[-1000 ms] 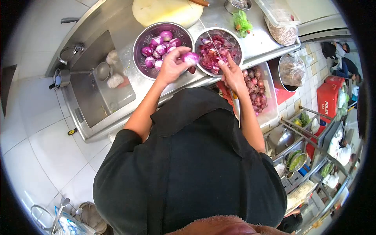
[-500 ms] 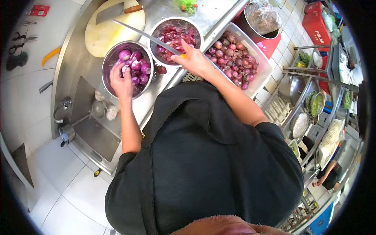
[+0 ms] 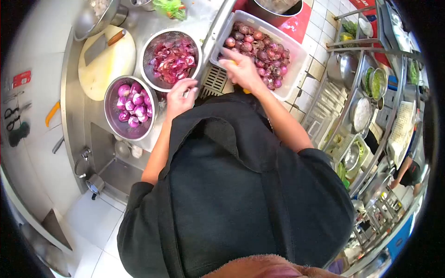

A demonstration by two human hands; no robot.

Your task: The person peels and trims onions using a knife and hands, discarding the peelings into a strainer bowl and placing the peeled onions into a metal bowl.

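My left hand (image 3: 181,98) is curled at the near rim of a perforated colander (image 3: 147,76) that holds red onion peels (image 3: 174,60). Its fingers are bent together, and what they hold is hidden. Over the near left side of a clear plastic tub (image 3: 296,76) is my right hand (image 3: 242,70), closed round a knife with a yellow handle (image 3: 246,91); the blade cannot be made out. Unpeeled red onions (image 3: 264,51) fill the tub. A second colander (image 3: 110,110), left of my left hand, holds peeled purple onions (image 3: 138,99).
A cleaver (image 3: 96,49) lies on a round cutting board (image 3: 109,69) at the back left. The sink (image 3: 120,173) is below the peeled onions. Bagged greens (image 3: 170,8) sit at the back of the counter. Metal racks with pans (image 3: 360,113) stand at right, with another person's arm (image 3: 402,170) beyond.
My left hand has left the peeled onions and moved right to the peel colander. My right hand has moved from above the peels to the onion tub. The view has shifted.
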